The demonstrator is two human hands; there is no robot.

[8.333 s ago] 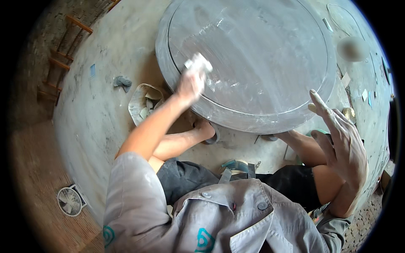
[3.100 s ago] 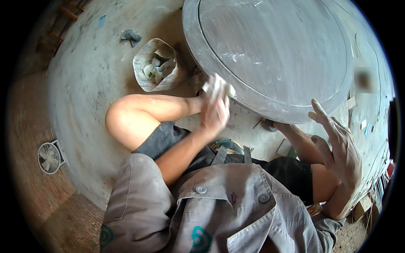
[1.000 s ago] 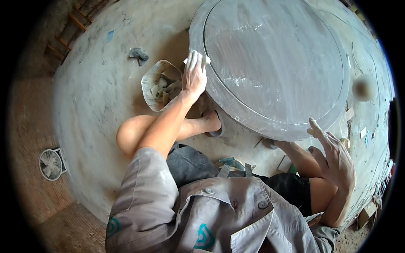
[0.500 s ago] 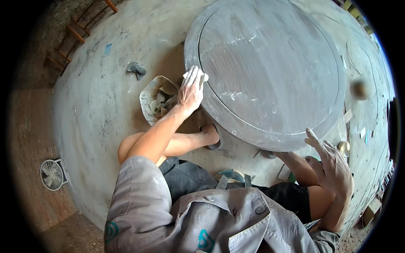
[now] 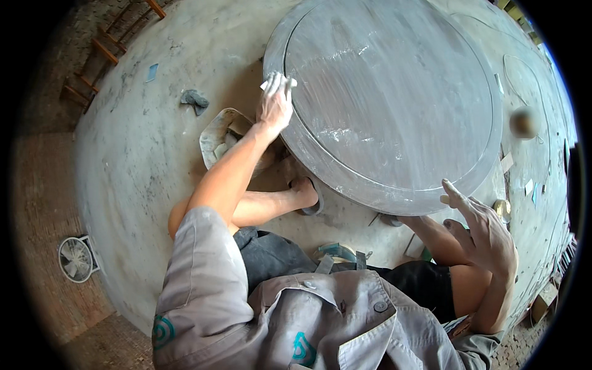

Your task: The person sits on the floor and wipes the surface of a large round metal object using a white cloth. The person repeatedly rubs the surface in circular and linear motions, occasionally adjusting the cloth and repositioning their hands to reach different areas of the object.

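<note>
A large round grey tabletop (image 5: 382, 111), dusty with pale streaks, lies before me, with a groove running inside its rim. At its left edge my left hand (image 5: 275, 106) presses a folded piece of sandpaper (image 5: 292, 82) onto the outer band; its white ends stick out at the fingers. My fingers hide the rest of that piece. On the near right side my right hand (image 5: 488, 237) is held up by the rim with fingers stretched out, nothing seen in it. Both hands are coated in pale dust.
Left of the tabletop stands a whitish bucket (image 5: 211, 139) with scraps inside, near a dark crumpled cloth (image 5: 195, 100). A fan (image 5: 76, 259) is at the far left. A round tape roll (image 5: 502, 211) and a cable (image 5: 515, 83) lie to the right. My feet are under the near rim.
My left hand has slid away from me along the tabletop's left rim with the sandpaper, its arm stretching further. My right hand stays nearly in place. The whole view has shifted slightly.
</note>
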